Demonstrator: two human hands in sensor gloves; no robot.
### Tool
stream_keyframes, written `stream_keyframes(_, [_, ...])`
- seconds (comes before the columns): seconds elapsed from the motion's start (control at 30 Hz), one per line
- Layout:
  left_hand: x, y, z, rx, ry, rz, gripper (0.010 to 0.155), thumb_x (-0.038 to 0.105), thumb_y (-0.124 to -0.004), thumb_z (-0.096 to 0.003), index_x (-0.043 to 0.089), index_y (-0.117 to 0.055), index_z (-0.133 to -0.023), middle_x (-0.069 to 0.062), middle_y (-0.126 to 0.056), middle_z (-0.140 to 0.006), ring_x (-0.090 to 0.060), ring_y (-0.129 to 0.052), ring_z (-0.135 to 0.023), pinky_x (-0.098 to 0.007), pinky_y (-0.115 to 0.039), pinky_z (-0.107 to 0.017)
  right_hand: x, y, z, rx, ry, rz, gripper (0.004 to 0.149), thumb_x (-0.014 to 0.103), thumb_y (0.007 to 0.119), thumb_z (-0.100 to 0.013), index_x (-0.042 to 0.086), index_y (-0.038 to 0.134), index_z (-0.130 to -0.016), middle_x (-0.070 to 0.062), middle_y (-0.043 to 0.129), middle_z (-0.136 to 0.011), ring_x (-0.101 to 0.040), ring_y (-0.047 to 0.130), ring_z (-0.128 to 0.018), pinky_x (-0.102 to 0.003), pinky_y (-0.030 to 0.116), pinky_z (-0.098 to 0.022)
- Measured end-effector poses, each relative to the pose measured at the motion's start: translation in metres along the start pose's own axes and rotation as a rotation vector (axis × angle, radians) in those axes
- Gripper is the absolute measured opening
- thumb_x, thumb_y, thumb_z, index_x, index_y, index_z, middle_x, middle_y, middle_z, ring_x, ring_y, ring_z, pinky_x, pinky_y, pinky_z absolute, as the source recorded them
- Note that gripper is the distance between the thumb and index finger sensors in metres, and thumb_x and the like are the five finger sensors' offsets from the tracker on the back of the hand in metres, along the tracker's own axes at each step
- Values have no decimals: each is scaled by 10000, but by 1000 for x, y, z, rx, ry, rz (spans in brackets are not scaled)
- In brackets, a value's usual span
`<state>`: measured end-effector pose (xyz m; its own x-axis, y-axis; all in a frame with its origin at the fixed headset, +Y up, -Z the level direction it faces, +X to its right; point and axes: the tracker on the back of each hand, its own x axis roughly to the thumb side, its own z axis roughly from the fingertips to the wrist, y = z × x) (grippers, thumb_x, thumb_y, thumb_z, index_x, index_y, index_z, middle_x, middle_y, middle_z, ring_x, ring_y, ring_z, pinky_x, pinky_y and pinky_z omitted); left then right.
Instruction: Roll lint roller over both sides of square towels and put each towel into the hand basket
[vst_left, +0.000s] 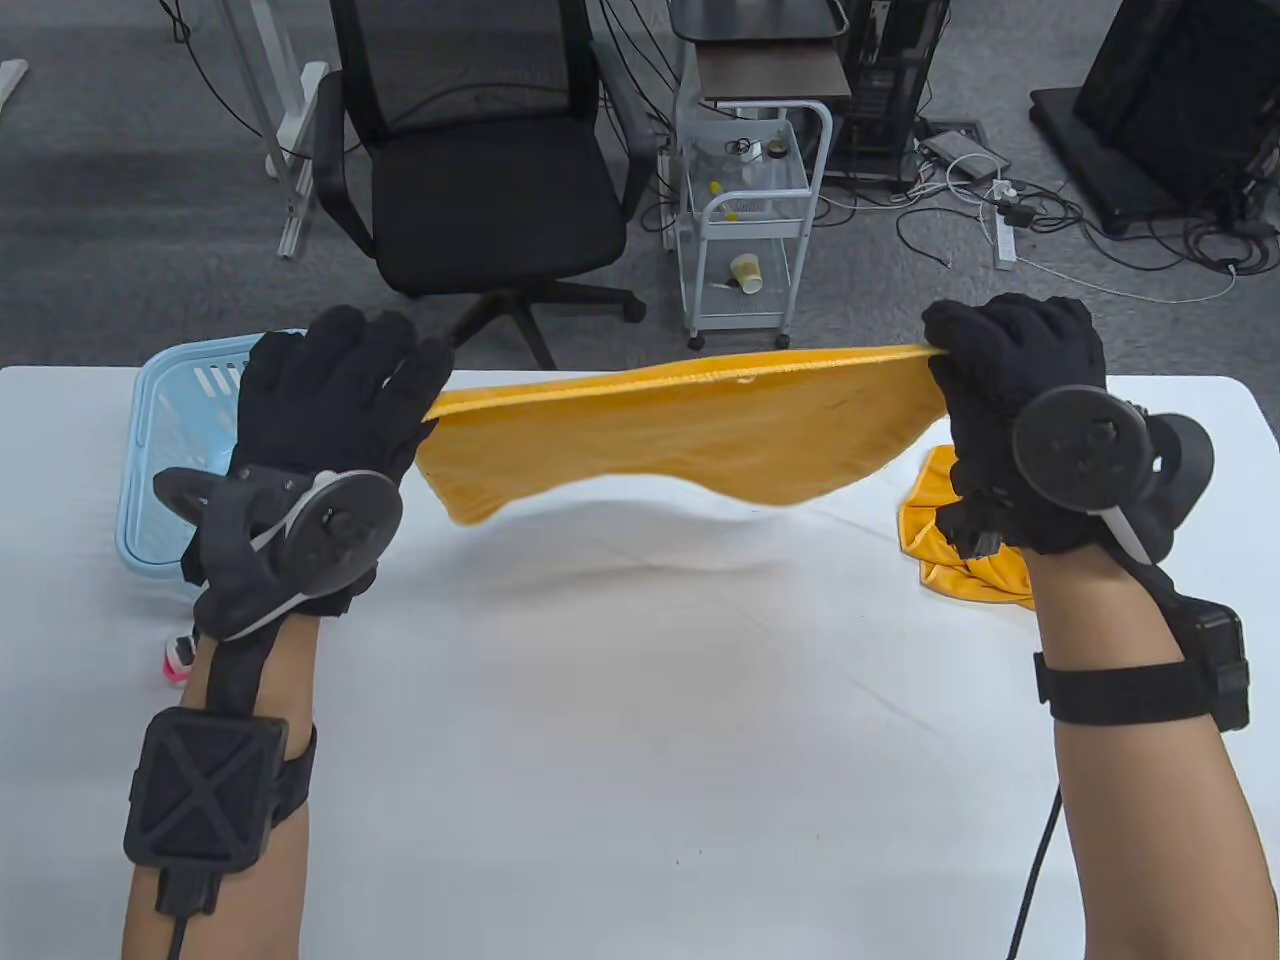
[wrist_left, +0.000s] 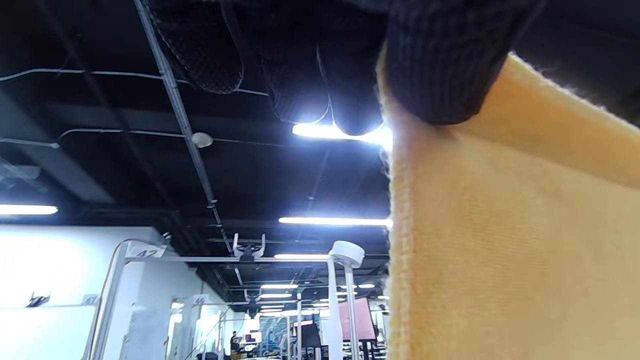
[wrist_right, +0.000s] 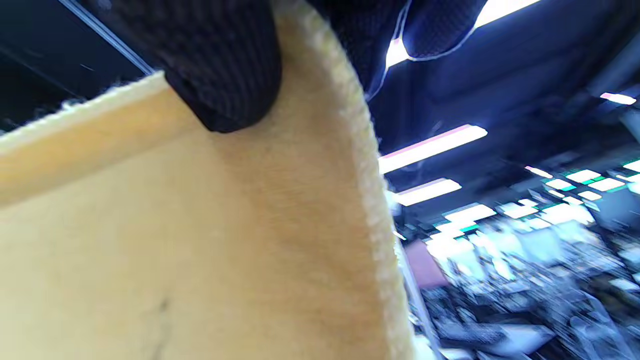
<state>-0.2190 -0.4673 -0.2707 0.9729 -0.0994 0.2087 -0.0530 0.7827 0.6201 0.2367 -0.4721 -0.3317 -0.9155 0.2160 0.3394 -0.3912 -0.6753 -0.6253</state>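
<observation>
Yellow-orange square towel (vst_left: 690, 430), stretched across the centre of the table view, clear of the white table (vst_left: 640, 760); its top hem is taut, its lower edge sags in a wavy curve. Left hand (vst_left: 330, 400) pinches the left corner and right hand (vst_left: 1020, 390) pinches the right corner, fingers curled over the hem. A second, crumpled yellow towel (vst_left: 950, 560) lies at right. Light-blue hand basket (vst_left: 170, 420) stands at upper left of the table.

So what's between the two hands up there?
The yellow towel, stretched from the left hand to the right hand, each pinching a top corner. The table view shows it.
</observation>
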Motion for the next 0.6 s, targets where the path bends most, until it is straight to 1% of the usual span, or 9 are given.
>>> stream_keyframes(0.03, [3,-7,13,-17,-27,1,418,453,-799,-500,497,-717,-908,150,-752,-1103,-246,-720,-1096,-613,-564,-816,-1,6,18,8,-88,16,387,280,885,-492,313,835,-874,6,868,-857,-318,794,-899,-627,601,-726])
stream_keyframes(0.1, [9,-29,40,-116,-66,-16,414,450,-807,-497,497,-727,-901,154,-758,-1099,-247,-726,-1094,-611,-561,-819,-3,21,43,52,-140,31,378,266,888,-487,326,851,-858,4,872,-868,-318,792,-909,-627,611,-718])
stream_keyframes(0.17, [15,-63,70,-223,-94,-48,413,439,-818,-496,492,-736,-898,151,-767,-1096,-241,-741,-1088,-606,-570,-818,-5,49,77,174,-195,53,373,260,890,-489,330,859,-854,3,863,-894,-324,776,-930,-633,603,-720])
stream_keyframes(0.3, [31,-144,128,-538,-153,-117,416,428,-821,-490,488,-739,-893,142,-786,-1084,-244,-771,-1070,-600,-588,-810,-6,120,152,458,-274,161,383,266,893,-485,316,859,-863,-15,849,-934,-333,746,-965,-640,603,-715])
stream_keyframes(0.33, [34,-158,138,-598,-165,-109,415,426,-821,-487,484,-744,-891,139,-791,-1080,-246,-776,-1066,-601,-592,-806,-6,128,161,496,-282,172,384,266,893,-482,314,861,-862,-17,848,-938,-337,744,-967,-641,606,-712])
stream_keyframes(0.43, [47,-205,176,-876,-196,-51,421,424,-824,-477,459,-754,-891,111,-804,-1072,-273,-808,-1038,-619,-602,-781,-5,167,204,747,-307,171,412,307,905,-466,291,859,-875,-36,845,-951,-356,742,-966,-649,613,-696])
stream_keyframes(0.47, [50,-212,184,-926,-203,-30,427,437,-826,-469,451,-760,-890,103,-812,-1065,-282,-821,-1026,-623,-609,-771,-4,174,212,831,-312,175,420,319,905,-463,275,861,-878,-49,848,-949,-368,750,-957,-656,614,-687])
stream_keyframes(0.53, [60,-223,202,-1104,-245,-28,450,490,-824,-441,436,-780,-886,83,-813,-1066,-297,-829,-1015,-633,-607,-759,-4,185,229,1047,-325,156,514,452,925,-424,237,863,-886,-81,850,-951,-397,760,-941,-667,619,-669])
stream_keyframes(0.6, [63,-218,210,-1143,-268,-51,575,589,-827,-376,429,-733,-920,40,-682,-1140,-306,-819,-1019,-629,-607,-758,-5,188,238,1206,-309,182,602,540,920,-398,221,852,-905,-104,828,-968,-416,750,-943,-673,612,-668])
